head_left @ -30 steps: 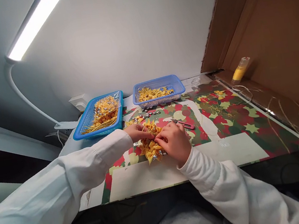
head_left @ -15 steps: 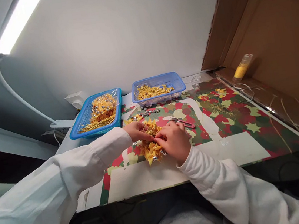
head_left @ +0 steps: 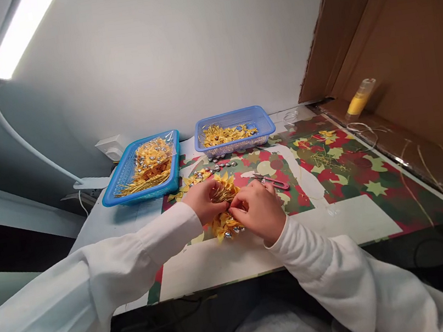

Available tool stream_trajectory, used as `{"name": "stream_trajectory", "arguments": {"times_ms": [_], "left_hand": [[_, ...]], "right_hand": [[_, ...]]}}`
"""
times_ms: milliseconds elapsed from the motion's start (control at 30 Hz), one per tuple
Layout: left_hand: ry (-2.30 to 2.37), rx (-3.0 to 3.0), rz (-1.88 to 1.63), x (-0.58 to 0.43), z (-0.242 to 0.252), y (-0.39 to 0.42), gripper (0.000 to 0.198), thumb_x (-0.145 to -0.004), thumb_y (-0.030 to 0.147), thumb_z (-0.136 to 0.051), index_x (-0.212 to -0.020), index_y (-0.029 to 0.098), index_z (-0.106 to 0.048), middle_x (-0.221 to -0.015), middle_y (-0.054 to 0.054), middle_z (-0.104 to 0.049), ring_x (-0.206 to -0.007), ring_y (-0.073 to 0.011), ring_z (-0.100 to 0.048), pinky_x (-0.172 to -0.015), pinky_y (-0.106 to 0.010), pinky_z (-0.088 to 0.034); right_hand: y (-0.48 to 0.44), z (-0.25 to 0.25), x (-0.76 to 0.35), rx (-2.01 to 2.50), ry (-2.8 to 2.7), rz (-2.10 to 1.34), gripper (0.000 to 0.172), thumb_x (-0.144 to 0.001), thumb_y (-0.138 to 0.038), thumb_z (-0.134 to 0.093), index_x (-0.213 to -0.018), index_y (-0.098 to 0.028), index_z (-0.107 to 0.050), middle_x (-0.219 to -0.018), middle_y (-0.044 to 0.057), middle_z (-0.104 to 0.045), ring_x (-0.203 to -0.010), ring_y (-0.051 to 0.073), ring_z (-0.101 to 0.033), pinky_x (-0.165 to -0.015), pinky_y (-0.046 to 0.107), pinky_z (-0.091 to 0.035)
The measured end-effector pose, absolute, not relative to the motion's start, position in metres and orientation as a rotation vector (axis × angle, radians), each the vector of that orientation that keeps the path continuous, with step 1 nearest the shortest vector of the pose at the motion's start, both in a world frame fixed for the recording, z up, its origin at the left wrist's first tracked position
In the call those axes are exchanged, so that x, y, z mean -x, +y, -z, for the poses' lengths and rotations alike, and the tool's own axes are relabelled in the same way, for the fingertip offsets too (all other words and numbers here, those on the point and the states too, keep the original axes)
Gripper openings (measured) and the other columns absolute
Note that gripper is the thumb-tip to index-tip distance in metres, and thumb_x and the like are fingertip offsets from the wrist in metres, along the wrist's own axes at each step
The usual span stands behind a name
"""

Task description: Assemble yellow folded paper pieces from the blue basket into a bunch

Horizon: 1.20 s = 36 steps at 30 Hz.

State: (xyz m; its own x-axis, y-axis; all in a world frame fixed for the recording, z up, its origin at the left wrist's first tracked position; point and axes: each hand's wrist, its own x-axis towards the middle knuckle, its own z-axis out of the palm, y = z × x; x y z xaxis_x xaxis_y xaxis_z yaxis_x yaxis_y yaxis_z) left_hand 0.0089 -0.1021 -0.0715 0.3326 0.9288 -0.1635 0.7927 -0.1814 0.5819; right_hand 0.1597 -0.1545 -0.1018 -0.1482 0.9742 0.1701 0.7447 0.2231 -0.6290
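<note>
Both of my hands meet over a heap of yellow ribbon bows (head_left: 225,222) with small silver bells on the patterned mat. My left hand (head_left: 205,200) is closed, pinching a bunch of thin gold wires (head_left: 225,193) at the top of the heap. My right hand (head_left: 258,209) is curled with its fingertips pressed against the same bows and wires. More bows (head_left: 190,180) and loose silver bells (head_left: 221,165) lie just beyond the hands.
Two blue baskets stand at the back: the left basket (head_left: 125,187) holds bagged bows and gold wires, the right basket (head_left: 261,121) holds yellow pieces. Red-handled snips (head_left: 274,181) lie right of my hands. A yellow glue bottle (head_left: 359,98) leans on brown cardboard. A lamp (head_left: 19,35) arches over the left.
My left hand has drawn back toward me and closed more tightly on the gold wires. My right hand stays on the bow heap, fingers shifted slightly.
</note>
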Motion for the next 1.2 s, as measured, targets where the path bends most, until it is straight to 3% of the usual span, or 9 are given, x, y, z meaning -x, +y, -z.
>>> {"name": "stream_trajectory", "arguments": {"times_ms": [300,467,633,733,900,1067,1200], "left_hand": [[1.483,-1.710,-0.261,-0.001,0.075,-0.093,0.036,-0.047,0.039,-0.068,-0.059,0.018,-0.042,-0.049,0.007,-0.036,-0.051,-0.0090,-0.035,-0.047,-0.022,-0.025],[1.512,-1.488,-0.278,0.004,0.073,-0.080,0.024,-0.057,0.040,-0.051,-0.057,0.016,-0.049,-0.049,0.002,-0.044,-0.049,-0.0098,-0.038,-0.047,-0.024,-0.026],[1.404,-1.413,-0.248,0.007,0.071,-0.075,0.018,-0.052,0.030,-0.056,-0.050,0.016,-0.045,-0.044,0.004,-0.039,-0.043,-0.0075,-0.035,-0.043,-0.024,-0.021],[1.343,-1.270,-0.233,0.006,0.065,-0.075,0.014,-0.047,0.023,-0.058,-0.055,0.015,-0.050,-0.046,0.002,-0.046,-0.044,-0.0087,-0.043,-0.043,-0.022,-0.023],[1.259,-1.098,-0.146,0.011,0.057,-0.072,0.021,-0.049,0.017,-0.061,-0.068,0.012,-0.056,-0.065,-0.005,-0.062,-0.057,-0.0175,-0.062,-0.052,-0.027,-0.042],[1.211,-1.196,0.049,0.012,0.054,-0.067,0.028,-0.052,0.011,-0.055,-0.080,0.015,-0.059,-0.061,0.000,-0.062,-0.049,-0.0145,-0.060,-0.041,-0.021,-0.040],[1.202,-1.306,0.176,0.009,0.053,-0.064,0.020,-0.056,0.013,-0.055,-0.075,0.016,-0.061,-0.046,0.002,-0.056,-0.040,-0.0120,-0.055,-0.036,-0.017,-0.036]], "right_hand": [[-0.149,0.118,-0.151,1.583,-1.917,-0.415,0.013,-0.078,-0.025,-0.059,-0.068,-0.021,-0.066,-0.081,0.001,-0.058,-0.088,0.015,-0.045,-0.082,0.033,-0.023],[-0.148,0.122,-0.151,1.551,-1.885,-0.456,0.013,-0.077,-0.024,-0.060,-0.066,-0.020,-0.065,-0.081,0.001,-0.059,-0.087,0.015,-0.044,-0.084,0.034,-0.021],[-0.147,0.126,-0.150,1.530,-1.858,-0.454,0.012,-0.076,-0.023,-0.060,-0.065,-0.020,-0.064,-0.080,0.000,-0.059,-0.087,0.016,-0.044,-0.085,0.035,-0.019],[-0.148,0.127,-0.150,1.532,-1.853,-0.442,0.012,-0.076,-0.024,-0.060,-0.065,-0.020,-0.064,-0.079,0.000,-0.059,-0.087,0.015,-0.044,-0.085,0.035,-0.019],[-0.149,0.129,-0.150,1.522,-1.853,-0.427,0.012,-0.076,-0.023,-0.059,-0.066,-0.020,-0.063,-0.079,0.000,-0.058,-0.085,0.014,-0.044,-0.084,0.034,-0.019],[-0.149,0.129,-0.150,1.539,-1.866,-0.419,0.012,-0.077,-0.025,-0.059,-0.067,-0.019,-0.064,-0.080,0.000,-0.058,-0.086,0.014,-0.044,-0.083,0.033,-0.019],[-0.149,0.130,-0.149,1.537,-1.860,-0.414,0.012,-0.077,-0.025,-0.059,-0.068,-0.020,-0.065,-0.080,0.000,-0.058,-0.086,0.014,-0.044,-0.083,0.033,-0.019]]}}
